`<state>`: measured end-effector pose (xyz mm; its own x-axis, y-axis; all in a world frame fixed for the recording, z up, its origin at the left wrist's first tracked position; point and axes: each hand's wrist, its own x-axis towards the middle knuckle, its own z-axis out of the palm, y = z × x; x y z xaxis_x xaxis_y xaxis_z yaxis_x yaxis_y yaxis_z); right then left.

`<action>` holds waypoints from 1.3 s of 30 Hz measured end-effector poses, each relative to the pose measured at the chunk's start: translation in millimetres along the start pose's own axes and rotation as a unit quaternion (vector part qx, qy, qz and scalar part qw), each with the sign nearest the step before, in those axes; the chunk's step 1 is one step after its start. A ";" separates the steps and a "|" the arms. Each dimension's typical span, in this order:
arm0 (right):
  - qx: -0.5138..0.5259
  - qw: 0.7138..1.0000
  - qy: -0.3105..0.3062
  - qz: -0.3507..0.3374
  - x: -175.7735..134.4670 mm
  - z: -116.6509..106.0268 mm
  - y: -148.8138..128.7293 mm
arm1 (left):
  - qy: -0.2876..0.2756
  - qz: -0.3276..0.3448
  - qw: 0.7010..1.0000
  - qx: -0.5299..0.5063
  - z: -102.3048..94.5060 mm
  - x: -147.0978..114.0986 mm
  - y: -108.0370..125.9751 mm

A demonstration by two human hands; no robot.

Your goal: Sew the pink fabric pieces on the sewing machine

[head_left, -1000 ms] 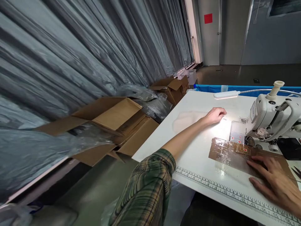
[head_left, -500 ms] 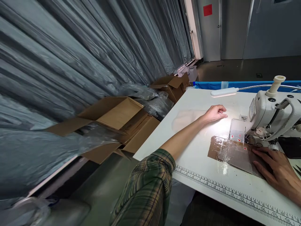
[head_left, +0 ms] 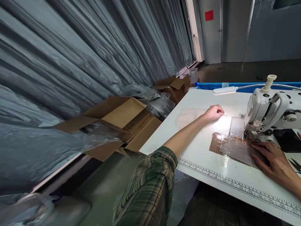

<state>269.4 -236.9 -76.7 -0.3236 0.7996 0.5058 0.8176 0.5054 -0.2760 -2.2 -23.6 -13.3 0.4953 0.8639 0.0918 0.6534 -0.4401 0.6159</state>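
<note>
My left hand (head_left: 214, 112) is over the white table past the sewing machine's needle area, thumb and fingertips pinched together. Whatever may be between them is too small to make out. My right hand (head_left: 274, 158) lies with fingers stretched out on the right end of a brown sheet with clear, shiny plastic (head_left: 235, 149) over it. That sheet rests beside the needle area of a white sewing machine (head_left: 261, 108). A transparent piece with small red marks (head_left: 237, 128) lies by the machine's foot; whether it joins the brown sheet I cannot tell.
A lamp (head_left: 225, 90) on a bendable neck lights the table. Printed ruler marks (head_left: 242, 188) run along the near edge. A black flat object (head_left: 287, 140) and scissors (head_left: 295, 164) are at right. Open cardboard boxes (head_left: 124, 114) stand left, beside a grey curtain (head_left: 70, 56).
My left fingers have closed from a loose curl into a pinch. My right hand stays flat on the sheet. The view has shifted slightly, showing more of the machine.
</note>
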 end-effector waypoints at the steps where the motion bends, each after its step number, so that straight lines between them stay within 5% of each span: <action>1: -0.001 1.000 0.000 -0.002 -0.2 0.0 0.1 | 0.003 -0.002 1.000 -0.001 1.2 0.1 0.1; 13: -0.002 1.000 -0.003 0.000 3.8 -4.1 -3.5 | 0.049 0.041 0.998 0.000 0.0 -19.0 8.0; 15: 0.006 1.000 -0.018 0.011 5.4 -7.6 -5.3 | 0.041 0.084 0.996 0.005 7.1 -33.7 14.3; 19: 0.040 0.998 -0.036 0.029 8.3 -13.8 -8.8 | -0.062 0.245 0.968 -0.003 32.9 -69.1 28.0; 22: 0.062 0.996 -0.036 0.055 10.4 -16.9 -11.4 | -0.084 0.292 0.953 0.013 44.3 -90.7 32.7; 31: 0.217 0.962 -0.048 0.159 17.7 -39.4 -24.3 | -0.038 0.131 0.981 -0.137 17.0 -130.0 43.2; 36: 0.329 0.893 -0.109 0.288 12.2 -43.3 -26.0 | -0.201 0.001 0.946 -0.254 1.7 -134.7 44.4; 39: 0.329 0.891 -0.112 0.291 14.7 -45.1 -25.4 | -0.249 -0.007 0.936 -0.248 -3.9 -128.8 47.5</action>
<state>265.4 -252.6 -25.4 -0.0844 0.9958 -0.0350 0.4458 0.0063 -0.8951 -37.1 -154.8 7.2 0.7755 0.5922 -0.2190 0.3768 -0.1557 0.9131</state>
